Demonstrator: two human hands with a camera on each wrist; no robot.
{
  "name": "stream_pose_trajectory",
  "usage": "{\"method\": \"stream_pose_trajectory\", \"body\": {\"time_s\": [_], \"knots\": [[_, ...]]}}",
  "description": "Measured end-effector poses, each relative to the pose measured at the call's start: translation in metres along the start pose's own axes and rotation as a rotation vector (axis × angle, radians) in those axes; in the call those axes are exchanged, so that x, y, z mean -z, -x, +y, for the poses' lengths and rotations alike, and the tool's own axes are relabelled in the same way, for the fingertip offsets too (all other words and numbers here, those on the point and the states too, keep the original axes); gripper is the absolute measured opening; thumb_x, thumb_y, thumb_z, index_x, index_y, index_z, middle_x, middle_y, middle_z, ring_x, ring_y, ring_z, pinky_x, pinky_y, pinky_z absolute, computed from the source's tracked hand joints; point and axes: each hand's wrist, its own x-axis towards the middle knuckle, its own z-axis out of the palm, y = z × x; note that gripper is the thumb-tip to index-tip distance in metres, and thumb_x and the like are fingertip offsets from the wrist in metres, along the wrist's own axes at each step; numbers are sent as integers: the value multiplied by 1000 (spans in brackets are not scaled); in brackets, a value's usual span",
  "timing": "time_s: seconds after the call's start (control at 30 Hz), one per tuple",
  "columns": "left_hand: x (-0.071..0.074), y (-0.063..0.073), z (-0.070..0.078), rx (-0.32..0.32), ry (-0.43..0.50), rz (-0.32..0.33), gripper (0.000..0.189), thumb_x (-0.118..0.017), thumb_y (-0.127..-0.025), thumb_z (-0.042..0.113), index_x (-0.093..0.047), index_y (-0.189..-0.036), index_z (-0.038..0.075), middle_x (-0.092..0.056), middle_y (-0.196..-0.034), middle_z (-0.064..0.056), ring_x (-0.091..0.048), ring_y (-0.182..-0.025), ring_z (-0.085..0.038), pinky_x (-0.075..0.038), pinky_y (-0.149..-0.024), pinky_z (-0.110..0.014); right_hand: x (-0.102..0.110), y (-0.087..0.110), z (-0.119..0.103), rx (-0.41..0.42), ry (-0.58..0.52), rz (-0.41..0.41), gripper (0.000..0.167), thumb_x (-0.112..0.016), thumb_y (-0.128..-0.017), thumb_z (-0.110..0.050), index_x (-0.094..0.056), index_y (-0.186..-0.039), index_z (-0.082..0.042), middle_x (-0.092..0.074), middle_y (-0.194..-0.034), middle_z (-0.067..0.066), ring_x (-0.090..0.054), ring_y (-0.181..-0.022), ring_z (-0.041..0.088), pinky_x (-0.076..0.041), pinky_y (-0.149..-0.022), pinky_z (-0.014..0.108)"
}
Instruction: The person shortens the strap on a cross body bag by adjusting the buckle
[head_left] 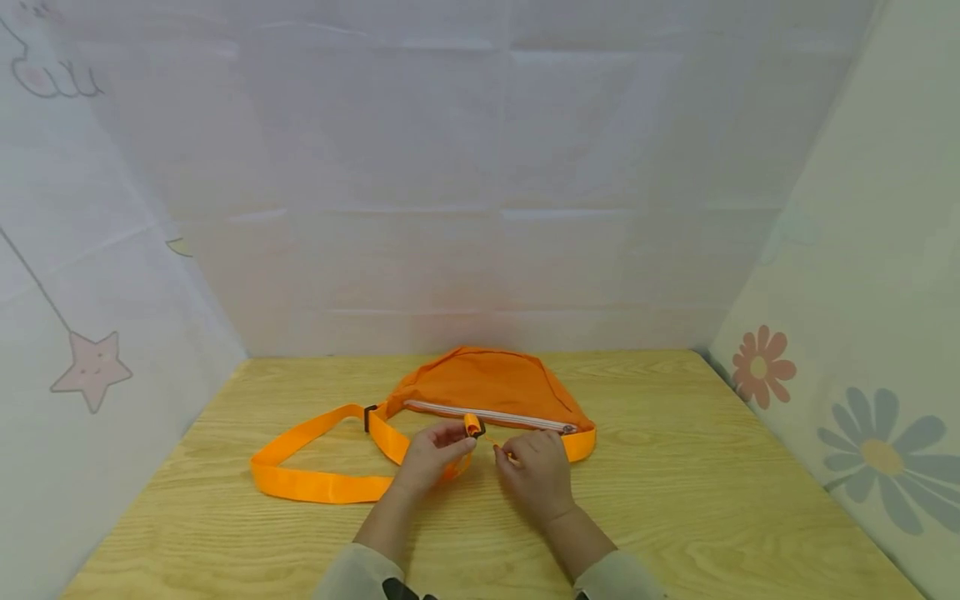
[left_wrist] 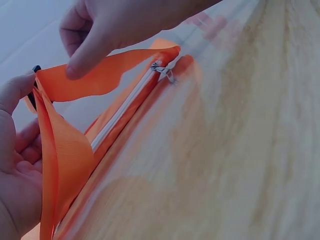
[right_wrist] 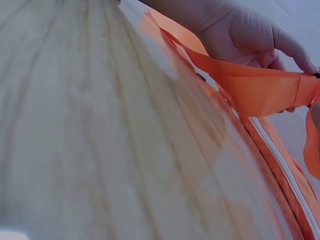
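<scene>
An orange waist bag (head_left: 487, 382) lies on the table with its pale zipper (left_wrist: 122, 112) toward me. My left hand (head_left: 429, 457) holds its orange strap (head_left: 322, 485) beside a black plastic buckle piece (left_wrist: 35, 84), the thumb right at the piece. In the left wrist view, the strap runs through that piece and hangs in a fold over the palm. My right hand (head_left: 538, 471) pinches the short strap stretch (left_wrist: 95, 80) on the other side, thumb against the webbing. Both hands are raised in front of the bag.
A second black strap slider (head_left: 370, 418) sits on the loop that spreads left over the wooden table (head_left: 735, 500). The metal zipper pull (left_wrist: 164, 71) is at the bag's right end. Patterned white sheeting (head_left: 495, 167) encloses the table at the back and both sides.
</scene>
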Motion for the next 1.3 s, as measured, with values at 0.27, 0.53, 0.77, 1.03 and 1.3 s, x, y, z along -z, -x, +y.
{"method": "stream_pose_trajectory", "body": {"time_s": [0.27,0.53,0.77,1.03,1.3], "knots": [[-2,1,-3,-1,-60,-61,38,-69,-92,18,-63,-119,-8,-69,-112,-17,-64,-95,-12,-54,-87,-28,-1,-1,-3,23,-21,18,18,-85,-67,-19,-69,-73,-15,-65,-66,-5,-57,-65,13,-42,-64,30],[-2,0,-7,14,-62,-78,40,-68,-92,22,-63,-119,-7,-68,-113,-16,-64,-98,-15,-54,-89,-32,-1,-1,-2,31,-92,22,17,-82,-75,-27,-71,-80,-14,-67,-71,-5,-60,-71,13,-45,-68,29],[0,1,-6,33,-29,-56,43,-68,-92,24,-62,-120,-8,-68,-110,-11,-62,-95,-12,-53,-89,-30,-3,1,2,37,-121,13,28,-86,-67,-28,-74,-87,-13,-69,-75,-5,-61,-73,13,-45,-68,29],[1,2,-2,60,13,-28,48,-70,-91,28,-61,-122,-8,-67,-109,-11,-62,-91,-10,-54,-83,-25,5,6,15,-12,-77,-33,26,-87,-67,-22,-74,-88,-15,-69,-77,-6,-60,-75,14,-45,-70,32],[0,1,-4,73,41,-8,46,-69,-92,25,-60,-122,-8,-67,-109,-9,-63,-92,-10,-54,-83,-25,8,7,21,15,-68,-22,15,-86,-68,-20,-76,-79,-17,-67,-73,-8,-59,-72,13,-43,-67,30]]}}
